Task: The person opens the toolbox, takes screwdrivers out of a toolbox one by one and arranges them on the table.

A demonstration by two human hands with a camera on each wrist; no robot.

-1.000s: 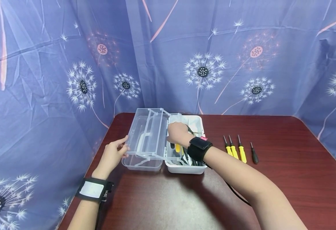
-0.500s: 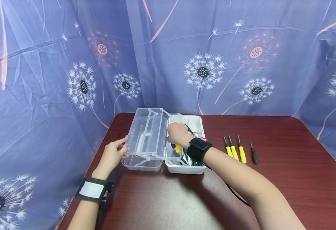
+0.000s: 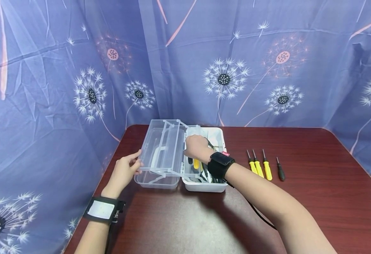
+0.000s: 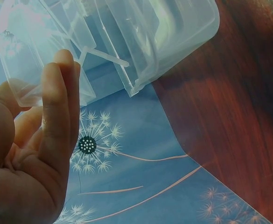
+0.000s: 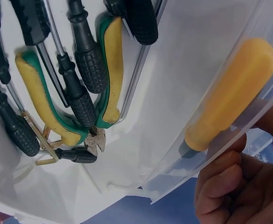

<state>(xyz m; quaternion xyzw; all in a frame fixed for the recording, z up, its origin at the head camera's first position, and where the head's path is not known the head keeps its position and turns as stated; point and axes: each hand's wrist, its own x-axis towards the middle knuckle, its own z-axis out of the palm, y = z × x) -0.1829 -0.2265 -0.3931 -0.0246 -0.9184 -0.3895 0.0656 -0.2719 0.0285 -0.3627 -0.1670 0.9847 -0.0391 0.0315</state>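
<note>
The left hand (image 3: pixel 124 171) and right hand (image 3: pixel 196 147) remain stationary, so work pauses: head view, left fingertips pinch the clear tray (image 3: pixel 163 150) left of the white toolbox (image 3: pixel 205 185); right-wrist view, right fingers (image 5: pixel 220 179) curl on the tray's edge.

We hold the clear lid (image 3: pixel 161 148) with our left hand (image 3: pixel 123 173); our right hand (image 3: pixel 195 147) rests inside the white toolbox (image 3: pixel 204 185).

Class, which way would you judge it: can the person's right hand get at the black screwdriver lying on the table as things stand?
Probably yes: the black screwdriver lies in the open on the table, nothing over it; the right hand is in the white toolbox.
</note>
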